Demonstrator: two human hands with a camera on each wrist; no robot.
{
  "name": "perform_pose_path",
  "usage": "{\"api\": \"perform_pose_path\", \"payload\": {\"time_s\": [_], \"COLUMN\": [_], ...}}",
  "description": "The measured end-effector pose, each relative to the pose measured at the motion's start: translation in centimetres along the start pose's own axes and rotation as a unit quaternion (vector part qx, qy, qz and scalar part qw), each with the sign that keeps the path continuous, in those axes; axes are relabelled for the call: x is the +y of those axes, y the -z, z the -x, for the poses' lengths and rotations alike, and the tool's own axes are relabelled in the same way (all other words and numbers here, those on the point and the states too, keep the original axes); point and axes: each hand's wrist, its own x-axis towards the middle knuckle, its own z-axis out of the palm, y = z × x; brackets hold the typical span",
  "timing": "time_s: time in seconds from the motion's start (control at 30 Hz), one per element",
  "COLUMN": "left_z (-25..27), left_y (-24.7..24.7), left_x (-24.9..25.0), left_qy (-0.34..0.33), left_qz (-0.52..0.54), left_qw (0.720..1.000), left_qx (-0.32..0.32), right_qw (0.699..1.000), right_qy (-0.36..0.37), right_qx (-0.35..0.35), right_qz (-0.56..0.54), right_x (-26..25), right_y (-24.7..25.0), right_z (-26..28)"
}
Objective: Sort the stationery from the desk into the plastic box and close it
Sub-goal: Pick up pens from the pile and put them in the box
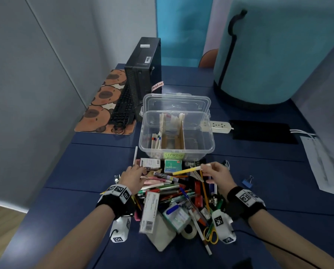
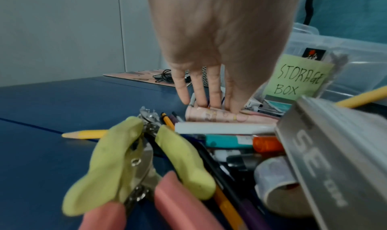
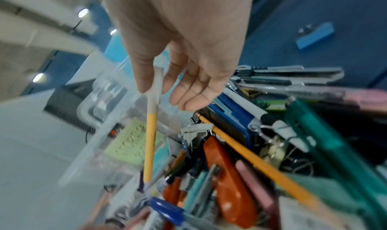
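The clear plastic box (image 1: 208, 144) stands open on the blue desk with its lid (image 1: 176, 101) tipped back. Cardboard dividers split it, and several pens stand in its left compartment. A green "STORAGE BOX" label (image 2: 297, 79) is on its front. A heap of stationery (image 1: 173, 197) lies just in front of it. My right hand (image 1: 206, 168) hovers over the heap and pinches a yellow pen (image 1: 185, 170) by its white cap (image 3: 156, 91) between thumb and forefinger. My left hand (image 1: 137, 168) lies on the heap's left side, with its straight fingers (image 2: 209, 91) touching a pink pen (image 2: 217, 116).
A black computer tower (image 1: 144, 74), keyboard (image 1: 123, 107) and patterned mat (image 1: 102, 101) stand at back left. A power strip (image 1: 218, 126), black pad (image 1: 263, 131) and papers (image 1: 325, 162) lie to the right. A blue binder clip (image 1: 246, 181) lies apart. A large teal covered object (image 1: 274, 55) fills the back right.
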Motion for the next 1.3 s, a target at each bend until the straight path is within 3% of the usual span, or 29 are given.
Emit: {"api": "perform_pose_path", "payload": {"time_s": [0.17,0.3,0.4,0.5,0.67,0.73,0.83,0.93,1.03,1.17,1.3], "left_z": [-0.7,-1.1,-1.4,-1.1,0.5,1.2,2.5,3.7,4.7,5.7,6.4], "left_y": [0.7,1.1,1.2,1.5,3.2,4.1,5.1,5.4,5.3,4.2,4.0], "left_x": [0.0,0.0,0.0,0.0,-0.4,-0.7,-1.0,-1.3,-1.0,-0.7,-0.2], "left_qy": [-0.03,-0.034,-0.034,-0.031,0.015,0.043,0.077,0.093,0.114,0.139,0.108], "left_qz": [0.043,0.031,0.04,0.063,0.201,0.31,0.519,0.632,0.7,0.74,0.735], "left_qw": [0.997,0.994,0.994,0.994,0.979,0.948,0.847,0.767,0.705,0.655,0.659], "left_qx": [-0.064,-0.096,-0.094,-0.087,0.013,0.056,0.08,0.061,0.004,-0.066,-0.121], "right_qw": [0.964,0.951,0.966,0.992,0.992,0.991,0.985,0.972,0.954,0.937,0.911], "right_qy": [-0.081,-0.089,-0.088,-0.079,-0.084,-0.076,-0.053,-0.03,0.008,0.041,0.035], "right_qx": [0.021,0.017,0.015,-0.025,-0.085,-0.094,-0.114,-0.141,-0.143,-0.137,-0.157], "right_qz": [-0.252,-0.295,-0.244,-0.097,0.037,0.058,0.116,0.186,0.264,0.32,0.379], "right_x": [-0.7,-1.7,-1.9,-1.2,-0.6,-0.4,-0.3,-0.3,0.3,0.7,0.9], "right_y": [0.9,0.6,-0.4,-1.1,-2.5,-2.8,-2.9,-3.2,-4.0,-4.4,-2.4], "right_z": [0.4,0.4,0.4,0.2,0.7,0.6,0.7,1.3,1.4,1.5,1.7]}}
